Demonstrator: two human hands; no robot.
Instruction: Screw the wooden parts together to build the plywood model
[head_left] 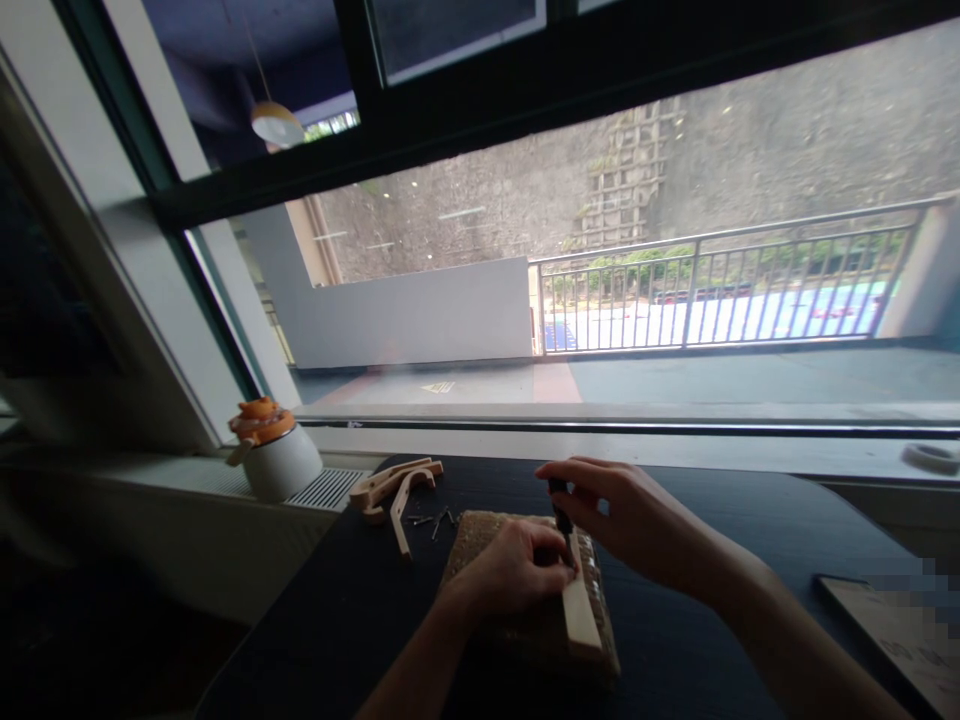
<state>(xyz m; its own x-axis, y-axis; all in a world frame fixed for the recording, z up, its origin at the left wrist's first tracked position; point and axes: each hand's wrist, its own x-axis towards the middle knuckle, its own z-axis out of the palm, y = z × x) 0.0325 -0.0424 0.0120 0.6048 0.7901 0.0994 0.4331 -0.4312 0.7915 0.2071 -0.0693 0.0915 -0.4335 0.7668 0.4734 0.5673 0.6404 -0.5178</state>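
My right hand (626,510) is closed round the dark handle of a screwdriver (562,508), which points down at a pale wooden strip (581,618). My left hand (517,568) lies over the strip, its thumb and fingers pinched together at the screwdriver's lower end. Whatever is between those fingertips is hidden. Under the strip is a flat brown block (474,532) with a shiny, wrapped-looking surface. Several small screws (435,520) lie loose beside the block. Farther left are curved wooden pieces (401,490), partly overlapping.
All this rests on a dark table (315,600) with rounded corners, close to a window sill. A pale jug with an orange lid (277,455) stands at the left by a vent grille. A dark-edged flat panel (885,640) lies at the right, and a white ring (930,457) on the sill.
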